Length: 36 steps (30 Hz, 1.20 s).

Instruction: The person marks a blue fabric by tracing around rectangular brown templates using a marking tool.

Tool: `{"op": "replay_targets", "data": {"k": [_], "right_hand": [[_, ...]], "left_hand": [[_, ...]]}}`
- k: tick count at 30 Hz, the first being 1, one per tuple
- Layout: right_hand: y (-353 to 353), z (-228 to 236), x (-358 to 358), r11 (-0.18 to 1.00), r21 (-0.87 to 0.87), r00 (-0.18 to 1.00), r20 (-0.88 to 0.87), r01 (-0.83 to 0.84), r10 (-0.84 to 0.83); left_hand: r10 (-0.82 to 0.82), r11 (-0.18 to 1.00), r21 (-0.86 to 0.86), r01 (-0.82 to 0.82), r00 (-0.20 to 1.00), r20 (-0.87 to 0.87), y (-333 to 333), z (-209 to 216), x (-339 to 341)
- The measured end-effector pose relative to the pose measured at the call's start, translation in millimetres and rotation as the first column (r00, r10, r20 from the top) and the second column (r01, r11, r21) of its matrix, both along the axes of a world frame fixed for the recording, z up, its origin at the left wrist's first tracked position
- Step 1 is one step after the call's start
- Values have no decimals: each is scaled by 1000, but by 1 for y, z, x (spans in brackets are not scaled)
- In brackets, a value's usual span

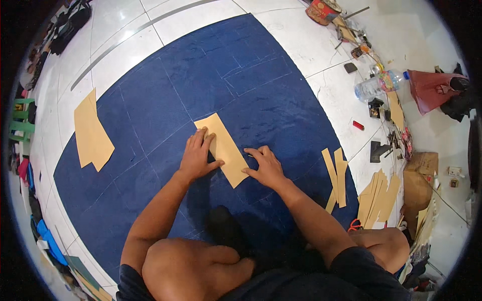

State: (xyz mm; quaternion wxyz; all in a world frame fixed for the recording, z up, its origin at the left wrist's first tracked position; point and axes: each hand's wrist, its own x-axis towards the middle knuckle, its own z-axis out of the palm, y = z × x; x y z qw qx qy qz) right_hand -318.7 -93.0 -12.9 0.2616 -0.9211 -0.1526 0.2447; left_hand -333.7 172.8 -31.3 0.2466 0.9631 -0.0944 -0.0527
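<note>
A tan paper pattern piece [226,149], long and roughly rectangular, lies aslant on a large sheet of dark blue fabric [201,83]. My left hand [197,155] rests on its left edge, fingers stretched out, pressing it against the cloth. At the pattern's right edge is my right hand [267,168], thumb and forefinger curled toward each other around something small and pale, too small to name. Thin white lines mark the fabric in several places, some forming rectangles beyond the pattern.
Another tan pattern [93,133] overlaps the fabric's left edge. Tan paper strips [341,178] and more pattern pieces [376,198] lie at the right, near red-handled scissors [354,224]. A metal ruler [135,36], plastic bottle [379,86], red lighter [358,125] and cardboard box [419,183] surround the cloth.
</note>
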Motion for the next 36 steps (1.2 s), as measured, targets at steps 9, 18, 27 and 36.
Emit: {"op": "replay_targets", "data": {"k": [9,18,27,36], "right_hand": [[2,1,0,1000,-1,1000,4,10,-10],[3,0,0,1000,8,999,37,-2,2],[2,3,-1,1000,12,1000,28,13,-14],[4,-3,-1,998,54,1000,-14,12,-11]], "left_hand": [[11,1000,3,-11,1000,-21,1,0,-1],[0,1000,28,0,1000,-3,3,-2,-1],[-10,1000,20,10,1000,3,0,0,-1],[7,1000,29,-6,1000,-19,-1,6,-1]]}}
